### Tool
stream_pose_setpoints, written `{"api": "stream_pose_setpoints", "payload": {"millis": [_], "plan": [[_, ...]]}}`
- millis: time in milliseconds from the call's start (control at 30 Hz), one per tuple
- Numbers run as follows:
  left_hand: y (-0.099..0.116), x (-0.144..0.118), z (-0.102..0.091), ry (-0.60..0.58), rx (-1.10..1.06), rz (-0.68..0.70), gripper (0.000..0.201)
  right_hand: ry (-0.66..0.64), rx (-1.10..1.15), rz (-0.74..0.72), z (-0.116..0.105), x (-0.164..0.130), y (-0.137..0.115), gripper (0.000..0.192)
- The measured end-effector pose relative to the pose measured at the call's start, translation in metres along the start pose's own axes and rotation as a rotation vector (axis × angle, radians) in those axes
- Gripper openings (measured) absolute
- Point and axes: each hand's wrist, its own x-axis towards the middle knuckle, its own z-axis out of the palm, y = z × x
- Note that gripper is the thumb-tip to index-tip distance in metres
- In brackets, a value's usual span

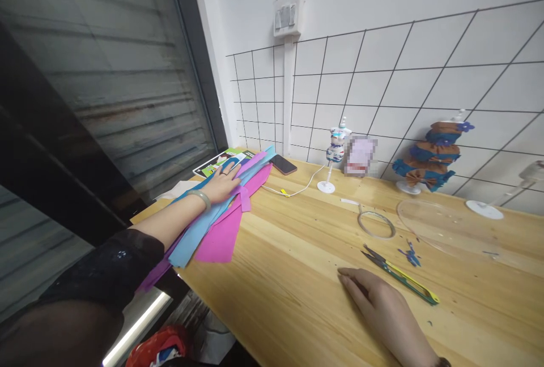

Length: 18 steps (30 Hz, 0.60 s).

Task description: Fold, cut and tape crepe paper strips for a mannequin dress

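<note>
Lying fanned at the table's (297, 276) left edge, the felt sheets (221, 225) are pressed by the flat, spread left hand (223, 183). The right hand (378, 299) is rested flat beside the thread snips (399, 276), nothing gripped. Being light and floppy, the sheets are judged best pinched at an edge.

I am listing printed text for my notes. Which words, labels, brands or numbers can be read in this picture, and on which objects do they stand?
None can be read.
Green and white booklet under the left hand: print too small.
Pink card by the wall: blurred out.
</note>
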Motion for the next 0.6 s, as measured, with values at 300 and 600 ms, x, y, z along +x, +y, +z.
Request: {"api": "stream_pose_setpoints", "payload": {"millis": [300, 600], "plan": [[0.011, -0.012, 0.011, -0.047, 0.048, 0.135, 0.026, 0.057, -0.023, -0.022, 0.000, 0.000, -0.002, 0.037], [0.029, -0.016, 0.013, 0.005, 0.011, -0.031, 0.027, 0.048, -0.017, -0.023, 0.001, 0.000, 0.001, 0.037]]}}
